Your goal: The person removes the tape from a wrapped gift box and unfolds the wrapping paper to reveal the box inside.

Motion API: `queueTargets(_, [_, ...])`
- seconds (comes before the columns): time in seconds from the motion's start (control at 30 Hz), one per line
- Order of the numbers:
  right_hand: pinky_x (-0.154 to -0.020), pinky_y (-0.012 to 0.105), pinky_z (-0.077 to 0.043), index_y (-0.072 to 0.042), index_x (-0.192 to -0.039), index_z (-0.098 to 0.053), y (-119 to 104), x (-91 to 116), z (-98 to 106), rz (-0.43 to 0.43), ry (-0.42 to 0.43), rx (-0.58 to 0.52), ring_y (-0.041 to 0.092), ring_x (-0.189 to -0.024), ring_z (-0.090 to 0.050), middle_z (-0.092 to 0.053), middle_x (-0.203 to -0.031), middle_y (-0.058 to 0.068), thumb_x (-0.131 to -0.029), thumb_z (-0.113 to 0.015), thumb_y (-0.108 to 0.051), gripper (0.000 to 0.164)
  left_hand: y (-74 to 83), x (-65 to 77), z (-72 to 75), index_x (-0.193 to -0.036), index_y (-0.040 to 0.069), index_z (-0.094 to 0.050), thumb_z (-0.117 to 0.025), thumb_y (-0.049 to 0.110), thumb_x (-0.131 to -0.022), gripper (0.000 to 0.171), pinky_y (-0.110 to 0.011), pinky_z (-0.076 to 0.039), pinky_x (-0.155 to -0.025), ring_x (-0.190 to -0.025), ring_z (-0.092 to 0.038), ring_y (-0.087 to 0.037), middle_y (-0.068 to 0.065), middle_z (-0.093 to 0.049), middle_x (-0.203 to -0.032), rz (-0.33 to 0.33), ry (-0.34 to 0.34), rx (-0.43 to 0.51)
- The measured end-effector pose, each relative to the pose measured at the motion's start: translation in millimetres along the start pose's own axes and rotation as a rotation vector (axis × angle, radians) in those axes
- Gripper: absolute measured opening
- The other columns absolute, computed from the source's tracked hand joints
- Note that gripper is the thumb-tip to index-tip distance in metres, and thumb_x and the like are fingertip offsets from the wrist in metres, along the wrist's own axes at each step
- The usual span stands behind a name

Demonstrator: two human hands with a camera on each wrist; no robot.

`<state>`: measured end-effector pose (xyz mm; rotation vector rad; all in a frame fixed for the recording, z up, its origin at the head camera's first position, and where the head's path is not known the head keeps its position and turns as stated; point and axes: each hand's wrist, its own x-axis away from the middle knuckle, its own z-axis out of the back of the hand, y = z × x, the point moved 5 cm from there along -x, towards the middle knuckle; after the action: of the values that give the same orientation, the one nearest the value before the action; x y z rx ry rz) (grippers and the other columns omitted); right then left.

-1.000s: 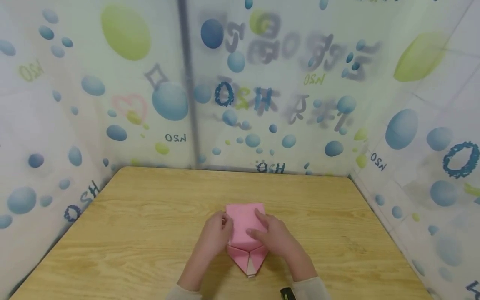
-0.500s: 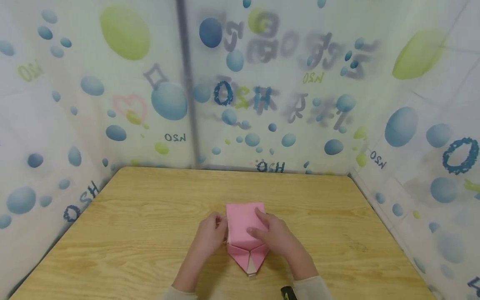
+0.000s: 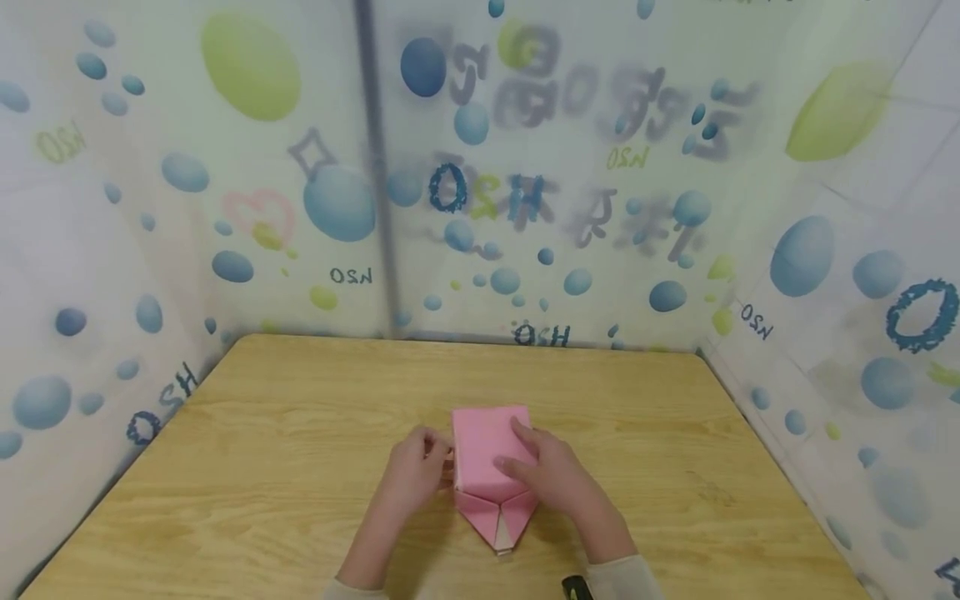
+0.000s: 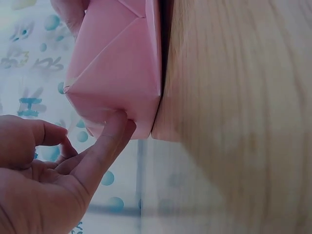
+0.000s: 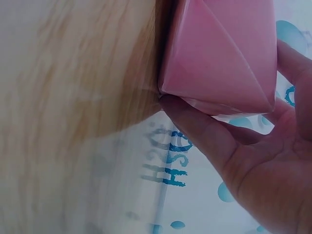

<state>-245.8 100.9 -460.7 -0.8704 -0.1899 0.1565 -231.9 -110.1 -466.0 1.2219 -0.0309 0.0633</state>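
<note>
A pink paper-wrapped box (image 3: 486, 454) lies on the table, its top smooth. At its near end the paper is folded to a point, with a pale strip down the middle. My right hand (image 3: 558, 475) grips the box from the right, thumb and a finger over the top, other fingers round the far end in the right wrist view. At the left side, my left hand (image 3: 415, 467) touches the box; in the left wrist view its extended fingers (image 4: 105, 146) press against the box's end, where creased paper shows. Its thumb and index finger hold nothing visible.
The wooden table (image 3: 315, 417) spreads around the box on all sides. A dark object (image 3: 576, 587), cut off by the lower frame edge, is beside the right sleeve. Patterned sheeting (image 3: 480, 250) with bubbles and letters closes off the back and both sides.
My left hand has shifted slightly left from the box's upper left edge, and its fingers have loosened and spread. The right hand and the box have stayed put.
</note>
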Motion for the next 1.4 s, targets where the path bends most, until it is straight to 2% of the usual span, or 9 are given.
queueTargets(0.17, [-0.126, 0.063, -0.034, -0.013, -0.161, -0.046, 1, -2, 0, -0.003, -0.008, -0.006, 0.047, -0.154, -0.04, -0.046, -0.164, 0.024, -0.099, -0.075, -0.042, 0.074, -2.9, 1.0, 4.5, -0.112, -0.007, -0.056, -0.045, 0.011, -0.11, 0.021, -0.037, -0.068, -0.078, -0.091, -0.077, -0.027, -0.027, -0.07, -0.113, 0.033, -0.026, 0.087])
queueTargets(0.33, [-0.126, 0.063, -0.035, -0.014, -0.162, -0.046, 3, -3, 0, -0.014, -0.004, 0.002, 0.046, -0.155, -0.041, -0.046, -0.164, 0.023, -0.099, -0.075, -0.042, 0.075, -3.4, 2.2, 10.9, -0.112, -0.007, -0.054, -0.041, 0.01, -0.109, 0.022, -0.04, -0.068, -0.077, -0.089, -0.079, -0.03, -0.027, -0.074, -0.11, 0.045, -0.018, 0.099])
queueTargets(0.67, [-0.126, 0.064, -0.034, -0.011, -0.161, -0.047, 1, -2, 2, 0.011, 0.004, -0.008, 0.048, -0.154, -0.041, -0.047, -0.163, 0.026, -0.098, -0.076, -0.04, 0.075, -3.9, 3.7, 10.1, -0.108, -0.009, -0.053, -0.042, 0.007, -0.108, 0.019, -0.04, -0.068, -0.072, -0.077, -0.077, -0.027, -0.025, -0.073, -0.096, 0.092, -0.035, 0.046])
queueTargets(0.83, [-0.126, 0.063, -0.035, -0.012, -0.161, -0.046, 1, -2, 3, 0.002, -0.009, -0.002, 0.047, -0.154, -0.041, -0.047, -0.163, 0.025, -0.099, -0.075, -0.042, 0.075, -3.7, 2.9, 17.4, -0.103, -0.008, -0.054, -0.045, 0.007, -0.107, 0.018, -0.035, -0.067, -0.068, -0.074, -0.075, -0.023, -0.022, -0.072, -0.091, 0.09, 0.018, -0.057])
queueTargets(0.9, [-0.126, 0.063, -0.035, -0.014, -0.161, -0.046, 2, -2, 4, -0.011, -0.004, 0.002, 0.046, -0.154, -0.041, -0.047, -0.163, 0.024, -0.099, -0.075, -0.042, 0.074, -3.0, 1.8, 19.5, -0.107, -0.008, -0.055, -0.045, 0.009, -0.108, 0.02, -0.036, -0.067, -0.068, -0.074, -0.075, -0.024, -0.023, -0.073, -0.094, 0.103, 0.025, -0.052])
queueTargets(1.03, [-0.125, 0.063, -0.036, -0.013, -0.161, -0.047, 5, -1, 5, -0.021, 0.007, -0.001, 0.047, -0.154, -0.042, -0.049, -0.162, 0.024, -0.098, -0.076, -0.04, 0.074, 2.3, -1.6, 14.4, -0.132, -0.012, -0.052, -0.046, 0.02, -0.113, 0.038, -0.041, -0.068, -0.072, -0.083, -0.078, -0.029, -0.028, -0.075, -0.11, 0.115, -0.043, 0.04])
queueTargets(1.13, [-0.125, 0.063, -0.036, -0.012, -0.16, -0.048, 5, -1, 2, -0.006, -0.005, -0.01, 0.047, -0.153, -0.043, -0.049, -0.161, 0.025, -0.098, -0.076, -0.041, 0.074, 7.7, -3.5, 10.4, -0.141, -0.01, -0.055, -0.053, 0.027, -0.112, 0.047, -0.041, -0.068, -0.072, -0.089, -0.078, -0.029, -0.028, -0.075, -0.116, 0.104, -0.08, 0.015])
queueTargets(1.3, [-0.125, 0.064, -0.036, -0.013, -0.16, -0.049, 4, -2, 1, 0.007, -0.008, -0.01, 0.046, -0.153, -0.043, -0.049, -0.162, 0.024, -0.098, -0.076, -0.043, 0.074, 16.2, -5.5, 7.5, -0.124, -0.003, -0.074, -0.066, 0.023, -0.105, 0.033, -0.034, -0.065, -0.068, -0.086, -0.074, -0.021, -0.014, -0.077, -0.102, 0.061, -0.071, -0.116])
queueTargets(1.4, [-0.125, 0.063, -0.036, -0.014, -0.16, -0.049, 5, -3, 1, 0.004, -0.005, -0.007, 0.046, -0.153, -0.043, -0.049, -0.162, 0.024, -0.098, -0.076, -0.043, 0.074, 17.6, -6.0, 7.8, -0.114, -0.001, -0.077, -0.07, 0.018, -0.102, 0.023, -0.032, -0.063, -0.068, -0.082, -0.073, -0.019, -0.011, -0.077, -0.098, 0.053, -0.034, -0.137])
